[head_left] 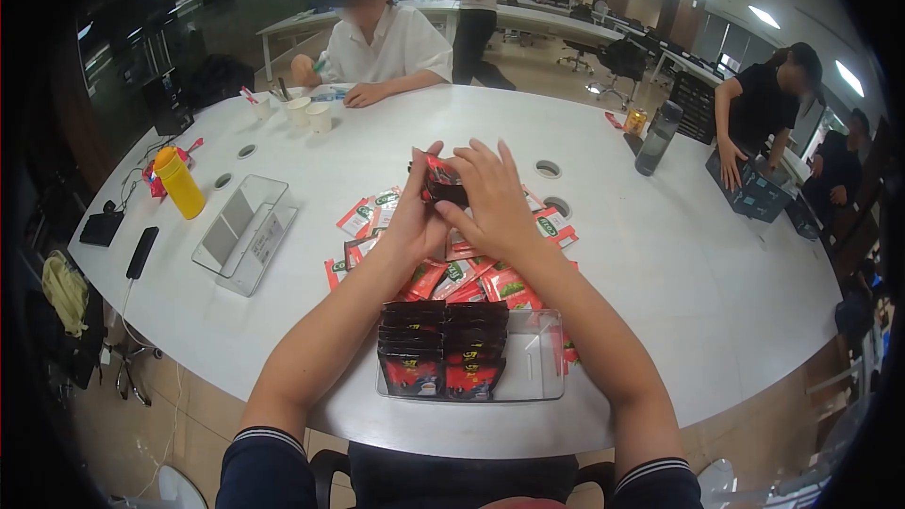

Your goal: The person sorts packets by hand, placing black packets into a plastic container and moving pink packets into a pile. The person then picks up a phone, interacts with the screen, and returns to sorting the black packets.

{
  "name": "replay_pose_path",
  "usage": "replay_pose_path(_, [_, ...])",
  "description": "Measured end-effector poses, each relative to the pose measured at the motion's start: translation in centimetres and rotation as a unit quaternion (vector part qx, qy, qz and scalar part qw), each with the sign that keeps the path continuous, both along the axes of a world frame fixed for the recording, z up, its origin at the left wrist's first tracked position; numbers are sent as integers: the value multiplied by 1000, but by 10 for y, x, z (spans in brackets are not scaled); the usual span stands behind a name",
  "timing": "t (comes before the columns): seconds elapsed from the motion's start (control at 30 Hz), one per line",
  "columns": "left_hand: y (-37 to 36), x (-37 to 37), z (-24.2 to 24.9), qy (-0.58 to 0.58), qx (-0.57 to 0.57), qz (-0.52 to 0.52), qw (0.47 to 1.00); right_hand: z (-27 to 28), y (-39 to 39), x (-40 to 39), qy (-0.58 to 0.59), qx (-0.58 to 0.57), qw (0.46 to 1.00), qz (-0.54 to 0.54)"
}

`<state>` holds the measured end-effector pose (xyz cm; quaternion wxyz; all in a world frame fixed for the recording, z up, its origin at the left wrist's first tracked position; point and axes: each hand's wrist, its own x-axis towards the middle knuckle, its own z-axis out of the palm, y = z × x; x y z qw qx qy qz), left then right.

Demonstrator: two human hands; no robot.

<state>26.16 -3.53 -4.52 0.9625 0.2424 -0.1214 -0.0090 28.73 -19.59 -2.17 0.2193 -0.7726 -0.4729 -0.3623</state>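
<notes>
Over the middle of the table I hold a few red-and-black sachets (439,175) between both hands. My left hand (411,217) is closed around their left side, thumb pointing up. My right hand (495,203) grips their right side, its thumb at the lower edge and its other fingers stretched upward. Beneath my hands lies a spread heap of red, white and green sachets (509,285). Nearer me stands a clear plastic tray (537,391), its left and middle parts filled with two upright rows of black-and-red sachets (412,372).
Left of the heap is a clear divided organizer (247,259), with a yellow bottle (179,184) and a phone (142,253) beyond. Paper cups (319,117) stand near a seated person (396,47). A grey bottle (659,139) is at right, where another person handles a dark box (751,190).
</notes>
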Motion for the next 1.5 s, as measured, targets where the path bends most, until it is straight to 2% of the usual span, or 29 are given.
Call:
replay_pose_path(0.03, [2,1,-3,8,-15,-15,1000,1,-1,0,7,-3,1000,19])
replay_pose_path(0.1, [8,0,-4,18,31,4,999,7,-7,2,19,-12,998,56])
replay_pose_path(0.13, [10,0,-3,23,55,13,998,7,-12,7,65,22,995,72])
replay_pose_path(0.2, [11,1,-4,74,8,40,996,3,-27,24,157,90,978,106])
replay_pose_path(0.3, [25,10,-19,86,-27,71,993,0,-67,57,229,-9,973,11])
replay_pose_path(0.4, [34,3,-20,137,1,117,984,-15,-99,70,373,-75,925,14])
replay_pose_path(0.53, [49,14,-38,77,-19,62,995,-26,-118,77,384,-124,914,-43])
replay_pose_path(0.63, [48,12,-36,64,-25,51,996,-8,-121,69,567,-89,815,-81])
replay_pose_path(0.73, [47,11,-36,68,-18,55,996,5,-121,69,455,-236,848,-132])
replay_pose_path(0.83, [45,12,-36,77,-23,56,995,-10,-118,69,316,-196,927,-45])
replay_pose_path(0.93, [43,16,-40,71,-42,28,996,-29,-116,76,394,-196,898,-23])
replay_pose_path(1.0, [50,14,-41,51,-22,14,998,-9,-101,69,434,-252,861,-83])
replay_pose_path(1.03, [44,2,-27,89,15,74,993,7,-94,53,461,-266,837,-125])
replay_pose_path(1.1, [47,11,-35,98,-75,54,991,-6,-98,66,436,-238,861,-113])
replay_pose_path(1.23, [46,13,-38,92,-60,57,992,-6,-94,52,383,-157,899,-143])
replay_pose_path(1.33, [44,10,-34,100,-62,57,991,-5,-88,43,363,-205,887,-200])
replay_pose_path(1.37, [44,10,-34,103,-65,54,991,2,-84,43,427,-217,849,-225])
replay_pose_path(1.5, [44,8,-33,100,-51,60,992,2,-88,44,433,-204,853,-207])
